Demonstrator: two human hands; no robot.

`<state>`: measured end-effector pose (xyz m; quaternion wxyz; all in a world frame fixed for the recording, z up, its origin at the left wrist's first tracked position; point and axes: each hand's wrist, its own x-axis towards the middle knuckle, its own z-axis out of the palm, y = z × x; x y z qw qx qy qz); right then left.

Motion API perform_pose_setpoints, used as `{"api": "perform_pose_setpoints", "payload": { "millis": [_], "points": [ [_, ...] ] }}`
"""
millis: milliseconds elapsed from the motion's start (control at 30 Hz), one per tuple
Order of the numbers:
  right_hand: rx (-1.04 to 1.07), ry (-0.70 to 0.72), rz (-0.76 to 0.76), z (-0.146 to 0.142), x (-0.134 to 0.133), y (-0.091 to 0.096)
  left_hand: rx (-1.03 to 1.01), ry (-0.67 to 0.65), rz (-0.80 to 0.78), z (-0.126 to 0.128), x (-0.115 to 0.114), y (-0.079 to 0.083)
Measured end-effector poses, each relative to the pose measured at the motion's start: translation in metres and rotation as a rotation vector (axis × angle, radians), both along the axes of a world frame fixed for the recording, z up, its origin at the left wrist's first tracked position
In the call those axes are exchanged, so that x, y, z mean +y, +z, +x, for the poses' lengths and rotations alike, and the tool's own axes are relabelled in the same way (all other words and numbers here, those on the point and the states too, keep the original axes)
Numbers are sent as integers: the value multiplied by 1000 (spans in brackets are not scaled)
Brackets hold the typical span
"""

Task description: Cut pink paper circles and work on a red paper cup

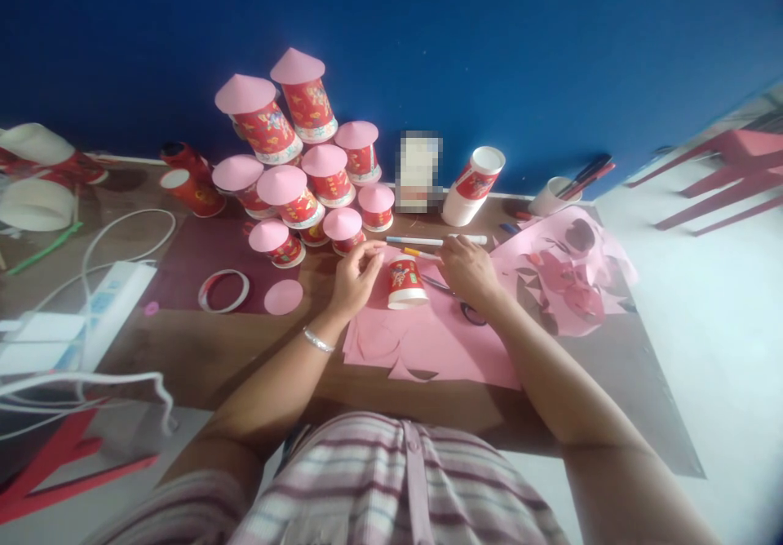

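My right hand (468,272) is closed, with a white pen with an orange end (422,254) running left out of its fingers. A long white marker (411,241) lies just beyond that hand and passes by its fingertips. My left hand (358,276) has thumb and fingers pinched together near the marker's left end; anything between them is too small to make out. Between my hands, a red printed paper cup (406,280) stands upside down on pink paper (456,349). Partly under my right hand, scissors (471,312) rest on this paper.
Several red cups with pink cone roofs (281,186) stand at the back left. Nearer are a tape roll (223,290) and a pink paper disc (283,297). Stacked cups (474,186), a pen cup (554,197) and cut pink scraps (568,284) are right; a power strip (116,308) lies left.
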<state>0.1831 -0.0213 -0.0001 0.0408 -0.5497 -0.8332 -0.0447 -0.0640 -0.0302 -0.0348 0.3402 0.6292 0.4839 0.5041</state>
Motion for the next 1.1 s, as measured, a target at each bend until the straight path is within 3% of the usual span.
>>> {"api": "perform_pose_setpoints", "payload": {
  "millis": [167, 267, 367, 500, 667, 800, 933, 1100],
  "points": [
    [173, 32, 137, 1, -4, 8, -45, 4, 5, -1, -3, 9],
    [363, 184, 204, -1, -14, 19, -55, -68, 30, -1, -8, 21],
    [471, 298, 182, -4, -24, 28, 2, -150, 121, 1, -13, 31],
    [578, 300, 90, -7, -30, 31, 86, -151, 221, 4, -18, 38],
    [545, 247, 73, 2, -29, 23, -50, -42, 100, 5, -19, 34],
    [510, 104, 121, 9, -34, 16, -176, 88, -13, 1, -14, 30],
    [551, 45, 101, -2, -51, 7, 53, 44, 39, 2, -9, 25],
    [460, 205, 203, -21, -65, -5, 273, 35, 46, 6, -4, 15]
  ]
}}
